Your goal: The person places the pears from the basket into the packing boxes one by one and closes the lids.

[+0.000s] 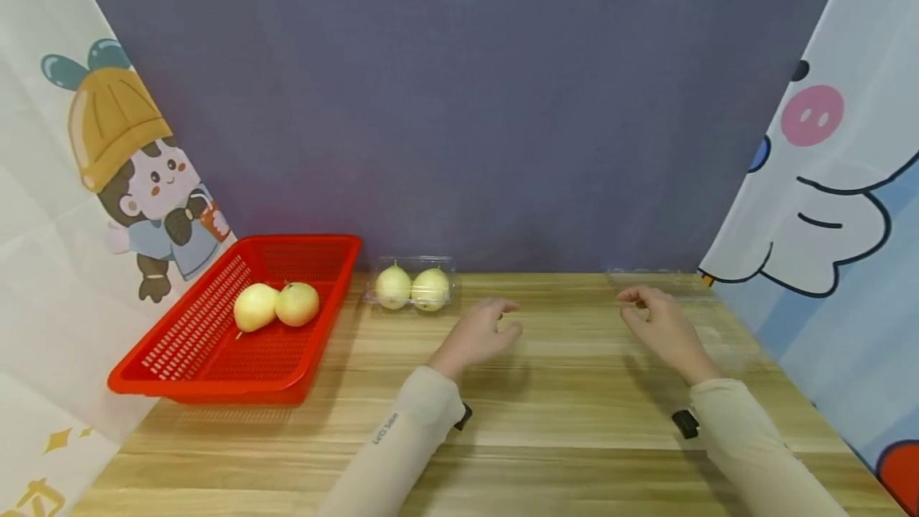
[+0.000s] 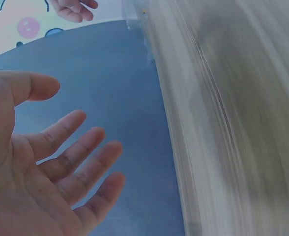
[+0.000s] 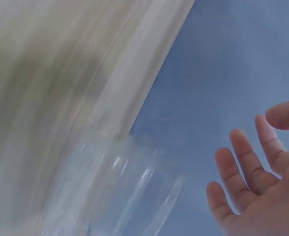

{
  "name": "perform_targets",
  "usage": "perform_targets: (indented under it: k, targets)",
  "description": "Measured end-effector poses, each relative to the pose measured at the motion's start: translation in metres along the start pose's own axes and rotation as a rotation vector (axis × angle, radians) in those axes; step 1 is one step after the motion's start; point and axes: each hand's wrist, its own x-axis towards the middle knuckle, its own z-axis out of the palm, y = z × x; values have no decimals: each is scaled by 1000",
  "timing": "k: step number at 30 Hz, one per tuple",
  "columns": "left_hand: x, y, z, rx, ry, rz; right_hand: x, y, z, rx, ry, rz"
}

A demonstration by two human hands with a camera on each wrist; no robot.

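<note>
At the left, a pale cloth printed with a cartoon figure in a yellow hat (image 1: 118, 130) hangs beside the table. Next comes a red rectangular plastic basket with slotted sides (image 1: 313, 361), resting on the light wood-grain tabletop (image 1: 546, 453). Inside it two round pale yellow pears (image 1: 297, 304) lie touching, toward its right side. Just right of the basket, at the far edge, a clear plastic container (image 1: 415, 264) holds two more pale yellow pears (image 1: 431, 290) side by side.

Near and to the right of that container, the left hand (image 1: 479, 333) hovers over the table, its fingers relaxed and slightly spread, the palm bare. Farther right, well apart from it, the right hand (image 1: 664, 331) hangs in the air, its fingers loosely bent and holding nothing. Just beside it, at the far right of the table, sits a second transparent plastic container (image 3: 125, 191), its outline faint. At the far right, another cloth shows a white cartoon animal with a pink snout (image 1: 812, 116).
</note>
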Motion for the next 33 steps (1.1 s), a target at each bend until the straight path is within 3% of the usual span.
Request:
perform_targets:
  k: [7, 20, 33]
  targets:
    - [2, 7, 5, -36, -31, -20, -13, 32, -18, 2, 10, 40]
    - [6, 17, 19, -111, -88, -30, -34, 75, -45, -154, 140, 99]
    - [10, 20, 34, -112, -128, -13, -46, 115, -61, -215, 93, 231]
